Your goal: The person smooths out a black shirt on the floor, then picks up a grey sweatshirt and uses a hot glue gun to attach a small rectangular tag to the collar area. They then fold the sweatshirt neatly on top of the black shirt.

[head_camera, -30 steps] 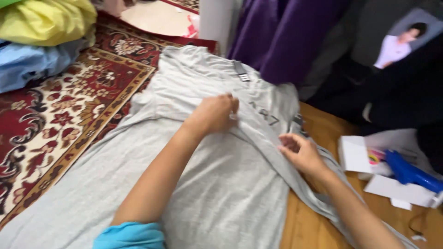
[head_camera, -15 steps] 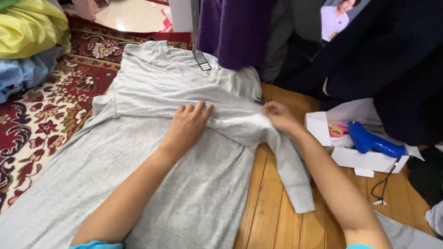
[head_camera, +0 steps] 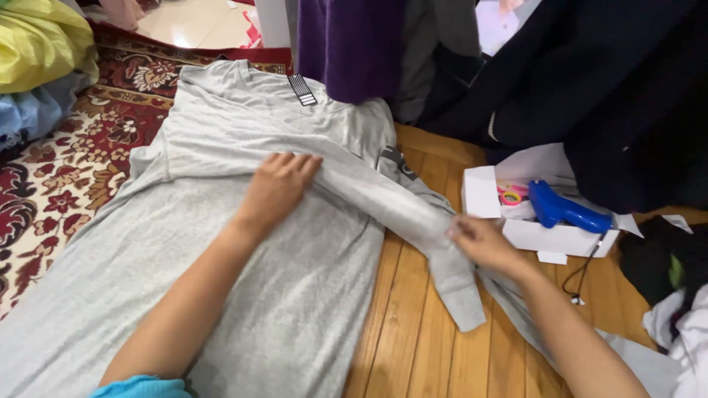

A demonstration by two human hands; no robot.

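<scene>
Lying flat and open on the grey long-sleeved shirt, left hand, fingers together, pressing where the sleeve meets the body. Pinching the same sleeve lower down, right hand, fingers closing on the cloth, though the exact grip is hard to make out from this angle. Running slantwise from left hand down past the right, the sleeve's long axis, its cuff hanging just beyond and below the right hand on the wooden floor. Spreading away leftward and toward the body from the left hand, the rest of the shirt, partly over a red patterned rug. Sitting just to the right of the right hand, an open white box holding a blue tool. Hanging beyond both hands, a purple garment and dark clothing.
</scene>
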